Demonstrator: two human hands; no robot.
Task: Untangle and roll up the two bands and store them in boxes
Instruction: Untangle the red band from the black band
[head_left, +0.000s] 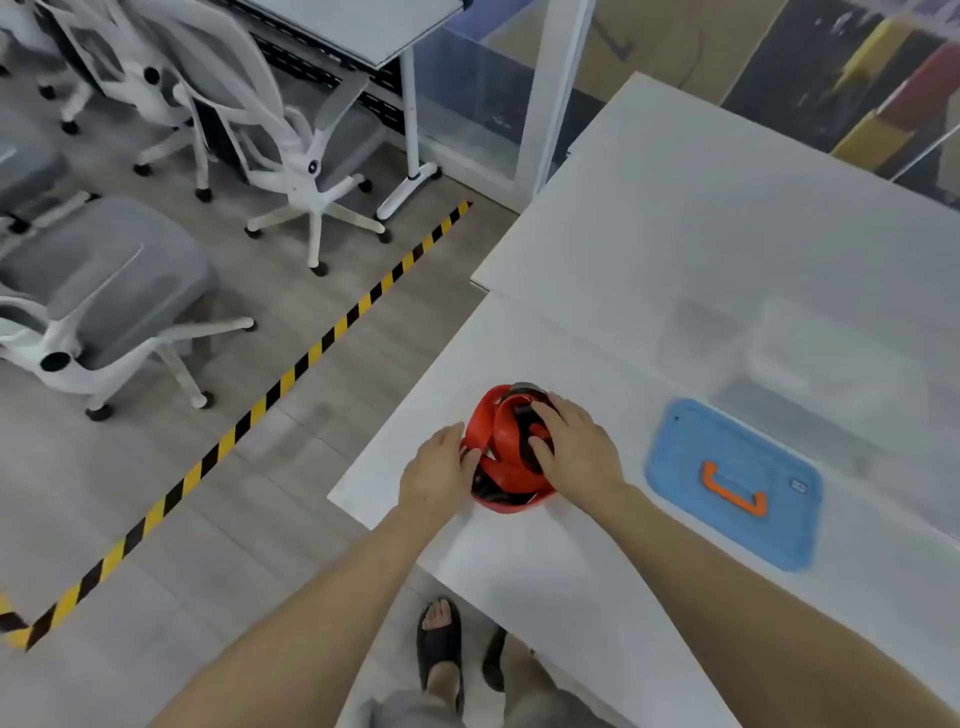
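Untangling looks barely begun: left hand (439, 467) at nine o'clock, right hand (576, 447) at three, fingers grasping the knotted bands (506, 441); next, tease one free.

— How many grips?
— Two: the left grip (439, 467) and the right grip (571, 441).
— Bands?
— Two in one tangle (511, 473): one red band (506, 431) and one black band (491, 486).
— Lids?
— One blue lid (675, 457) on the right, with one orange handle (732, 496).
— Boxes?
— Two clear boxes (810, 348), it seems, at the far right. They are blurred.
— Counters?
— Two white tops: the near counter (545, 571) and the far counter (675, 208).
— And on the floor?
— One striped tape line (311, 353) and two dark slippers (441, 649), near. At least three office chairs (291, 150) stand on the left, though the frame edge cuts the row, and there is one desk (363, 26), far.
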